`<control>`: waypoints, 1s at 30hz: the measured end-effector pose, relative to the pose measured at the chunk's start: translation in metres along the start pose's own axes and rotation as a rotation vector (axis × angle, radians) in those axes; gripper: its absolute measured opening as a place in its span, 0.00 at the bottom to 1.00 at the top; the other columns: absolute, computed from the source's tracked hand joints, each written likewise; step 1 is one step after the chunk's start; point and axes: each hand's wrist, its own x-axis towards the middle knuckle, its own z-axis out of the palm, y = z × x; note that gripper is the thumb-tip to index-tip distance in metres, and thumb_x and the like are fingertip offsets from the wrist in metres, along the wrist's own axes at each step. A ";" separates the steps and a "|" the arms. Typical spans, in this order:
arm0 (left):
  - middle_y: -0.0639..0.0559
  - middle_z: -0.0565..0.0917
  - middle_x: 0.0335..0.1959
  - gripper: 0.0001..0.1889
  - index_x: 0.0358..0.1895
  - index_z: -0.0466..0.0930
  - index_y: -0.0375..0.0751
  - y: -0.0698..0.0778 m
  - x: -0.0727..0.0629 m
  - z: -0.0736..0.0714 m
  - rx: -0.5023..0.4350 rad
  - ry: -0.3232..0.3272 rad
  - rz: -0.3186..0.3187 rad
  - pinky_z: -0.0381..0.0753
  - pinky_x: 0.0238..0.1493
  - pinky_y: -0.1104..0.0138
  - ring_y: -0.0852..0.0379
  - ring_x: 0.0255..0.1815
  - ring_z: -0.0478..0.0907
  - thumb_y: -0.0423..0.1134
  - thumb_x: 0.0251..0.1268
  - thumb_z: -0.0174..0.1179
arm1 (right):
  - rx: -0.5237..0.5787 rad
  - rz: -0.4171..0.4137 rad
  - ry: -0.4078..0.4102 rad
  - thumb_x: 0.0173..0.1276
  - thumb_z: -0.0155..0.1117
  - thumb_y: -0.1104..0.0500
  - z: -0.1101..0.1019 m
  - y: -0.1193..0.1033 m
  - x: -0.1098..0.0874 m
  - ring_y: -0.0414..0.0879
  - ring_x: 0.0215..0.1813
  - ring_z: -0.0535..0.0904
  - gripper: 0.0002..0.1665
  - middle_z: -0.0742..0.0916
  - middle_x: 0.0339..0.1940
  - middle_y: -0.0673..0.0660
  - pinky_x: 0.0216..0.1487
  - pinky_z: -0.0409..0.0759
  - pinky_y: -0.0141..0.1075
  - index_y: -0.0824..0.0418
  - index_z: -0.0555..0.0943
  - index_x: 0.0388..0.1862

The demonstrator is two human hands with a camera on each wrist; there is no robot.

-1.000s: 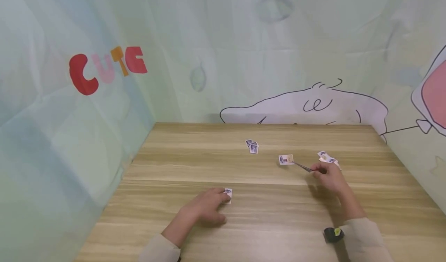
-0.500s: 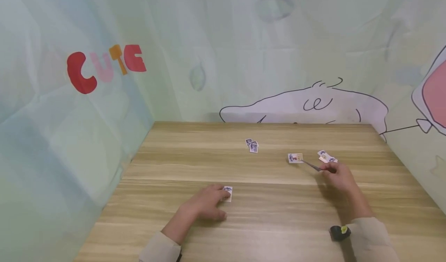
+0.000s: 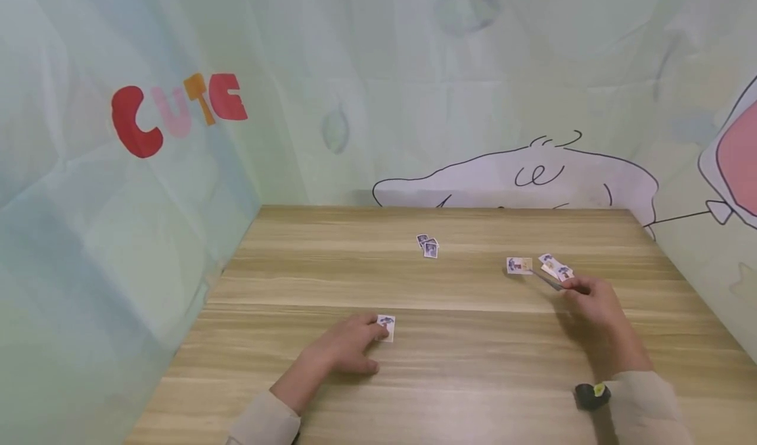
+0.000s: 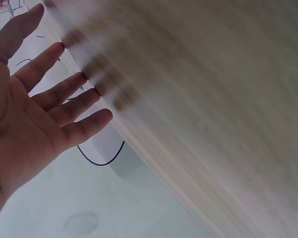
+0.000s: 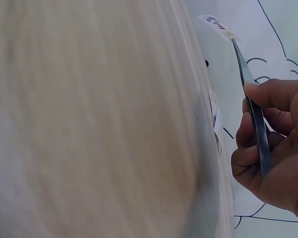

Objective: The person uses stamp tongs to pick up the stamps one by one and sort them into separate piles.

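Note:
In the head view my right hand [image 3: 598, 304] pinches metal tweezers [image 3: 549, 281] between thumb and fingers. Their tips hold a small printed card [image 3: 517, 265] by its right end, raised off the wood; the right wrist view shows the tweezers [image 5: 257, 116] and card [image 5: 216, 24] too. Just right of that card lies an overlapping pile of similar cards [image 3: 556, 267]. My left hand [image 3: 345, 345] rests on the table, its fingertips over another small card [image 3: 387, 334], partly covering it. The left wrist view shows that hand [image 4: 37, 106] with its fingers extended and spread.
Several darker small cards [image 3: 430, 250] overlap near the back middle of the wooden table [image 3: 331, 267]. Printed fabric walls [image 3: 367, 90] stand along the back and both sides. A black band-like item [image 3: 591, 396] sits at the right sleeve.
My right hand has moved right with the tweezers and the card, bringing the card close to the right-hand pile. My left hand has shifted slightly left, uncovering a little more of its card.

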 end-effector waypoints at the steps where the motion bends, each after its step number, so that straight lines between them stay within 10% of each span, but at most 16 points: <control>1: 0.41 0.73 0.54 0.27 0.53 0.78 0.42 0.000 0.000 0.000 0.005 0.002 0.003 0.72 0.52 0.54 0.47 0.51 0.71 0.44 0.44 0.69 | 0.000 0.003 0.006 0.64 0.54 0.66 -0.002 0.001 0.000 0.49 0.34 0.71 0.12 0.80 0.36 0.66 0.29 0.71 0.33 0.75 0.77 0.42; 30: 0.42 0.72 0.55 0.30 0.55 0.76 0.41 -0.004 0.002 0.006 -0.037 -0.005 -0.003 0.70 0.55 0.56 0.48 0.54 0.68 0.44 0.44 0.70 | -0.058 0.193 -0.004 0.60 0.56 0.64 -0.029 0.033 0.002 0.48 0.30 0.71 0.14 0.80 0.29 0.59 0.28 0.71 0.35 0.77 0.77 0.39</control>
